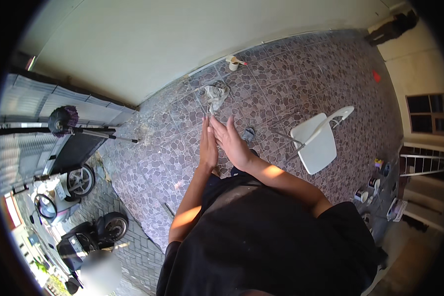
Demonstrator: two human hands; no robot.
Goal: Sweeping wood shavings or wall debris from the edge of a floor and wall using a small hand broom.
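Observation:
In front of my body, my left hand (208,148) and my right hand (233,144) are brought together, palms facing, with the fingers stretched out. The fingertips of my right hand lie against or very close to my left hand, and its thumb stands apart. I see nothing held in either one. Just beyond the fingertips, a crumpled pale cloth or sheet (217,92) lies on the patterned tile floor (281,93). Farther off by the wall stands a small pot (233,64) with a red-tipped brush or tool across its top.
A white folding chair (314,143) stands to my right. Several paint cans (361,195) sit at the far right near a white ladder (423,164). Left are a round brush on a pole (62,121) and two parked motorbikes (86,241). A person (392,28) stands at the far right corner.

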